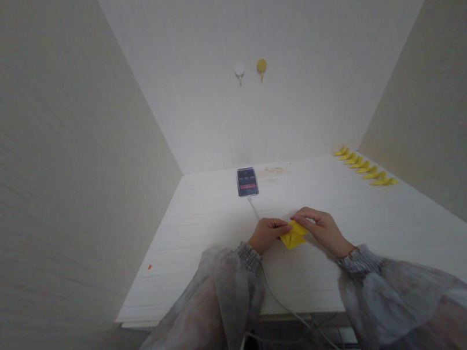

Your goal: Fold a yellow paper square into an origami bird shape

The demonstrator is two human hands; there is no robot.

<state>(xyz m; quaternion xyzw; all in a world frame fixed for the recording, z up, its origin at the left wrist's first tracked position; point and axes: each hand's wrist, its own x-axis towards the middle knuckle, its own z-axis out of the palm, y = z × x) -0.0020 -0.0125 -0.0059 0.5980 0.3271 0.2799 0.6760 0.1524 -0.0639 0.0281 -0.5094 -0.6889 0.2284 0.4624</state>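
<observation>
Paper first: a small yellow folded paper sheet [293,237] lies on the white wood-grain table [400,232], near the front edge and about midway across, between the two hands. Left hand [268,233] pinches the sheet's left corner, fingers closed on it. Right hand [323,229] lies over the right and top edge, fingertips pressed narrow onto the paper. Both wrists sit low over the tabletop, in sheer grey sleeves.

My read — a crease is being set. To do it well I would pin the sheet flat with the left, match the edges before pressing, then run the right fingertips along the fold from one end outward so the layers do not skew. The exact fold line is too small to tell from here.

Around: a dark phone with lit screen [247,182] sits beyond the hands, and a thin white cable [272,286] runs from it past the left wrist and off the table's front edge. A row of small yellow folded pieces [366,167] lines the right wall — well apart from the hands.
</observation>
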